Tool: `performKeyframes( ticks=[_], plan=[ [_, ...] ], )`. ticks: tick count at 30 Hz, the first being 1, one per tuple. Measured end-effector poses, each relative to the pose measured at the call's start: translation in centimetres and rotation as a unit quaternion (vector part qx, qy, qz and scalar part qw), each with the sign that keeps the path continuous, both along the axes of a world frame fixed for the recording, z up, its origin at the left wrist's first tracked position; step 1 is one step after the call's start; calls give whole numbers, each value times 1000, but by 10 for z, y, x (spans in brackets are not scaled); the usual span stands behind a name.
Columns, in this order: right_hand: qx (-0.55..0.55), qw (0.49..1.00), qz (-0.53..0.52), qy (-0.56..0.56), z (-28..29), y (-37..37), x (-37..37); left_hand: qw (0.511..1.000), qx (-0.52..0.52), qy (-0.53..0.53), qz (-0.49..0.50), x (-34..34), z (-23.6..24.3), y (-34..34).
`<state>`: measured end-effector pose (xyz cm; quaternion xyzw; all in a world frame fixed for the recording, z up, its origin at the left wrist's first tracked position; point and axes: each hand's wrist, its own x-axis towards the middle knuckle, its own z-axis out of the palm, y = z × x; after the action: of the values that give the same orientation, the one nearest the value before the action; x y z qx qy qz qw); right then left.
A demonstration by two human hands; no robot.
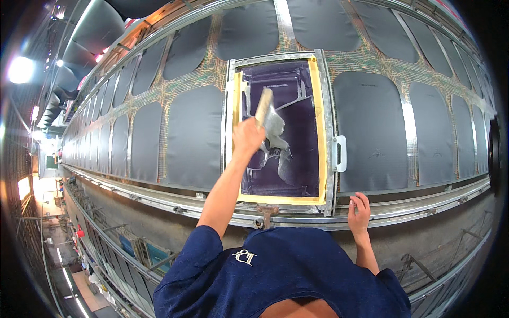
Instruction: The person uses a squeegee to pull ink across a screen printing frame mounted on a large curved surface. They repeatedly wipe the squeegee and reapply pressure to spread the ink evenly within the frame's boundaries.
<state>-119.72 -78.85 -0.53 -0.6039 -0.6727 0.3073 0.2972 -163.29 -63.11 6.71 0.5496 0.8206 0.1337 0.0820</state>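
Note:
My left hand (249,137) is closed round a pale wooden squeegee (263,108), held slanted over a screen printing frame (330,122). Whitish, clear-looking paste (274,127) lies in smears on the dark purple mesh (305,159), beside and below the squeegee. Yellow tape (320,132) runs along the inner edges of the metal frame. Whether the squeegee's lower edge touches the mesh is hard to make out. My right hand (360,211) is empty, its fingers loosely bent and apart, near the table's front rail, just right of the frame's near corner.
A white handle (340,153) sticks out from the frame's right side. Rows of dark grey panels with rounded corners (369,127) cover the long table on both sides. A metal rail (424,204) edges the table nearest me. Racks (122,233) stand at the lower left.

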Motion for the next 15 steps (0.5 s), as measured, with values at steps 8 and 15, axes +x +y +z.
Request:
performKeyframes(
  ticks=[8, 15],
  plan=[
    [-32, 999, -30, -5, 8, 8, -7, 988, -19, 60, 138, -66, -8, 97],
    [94, 995, 3, -20, 53, 135, -49, 997, -65, -30, -26, -42, -22, 80]
  ],
)
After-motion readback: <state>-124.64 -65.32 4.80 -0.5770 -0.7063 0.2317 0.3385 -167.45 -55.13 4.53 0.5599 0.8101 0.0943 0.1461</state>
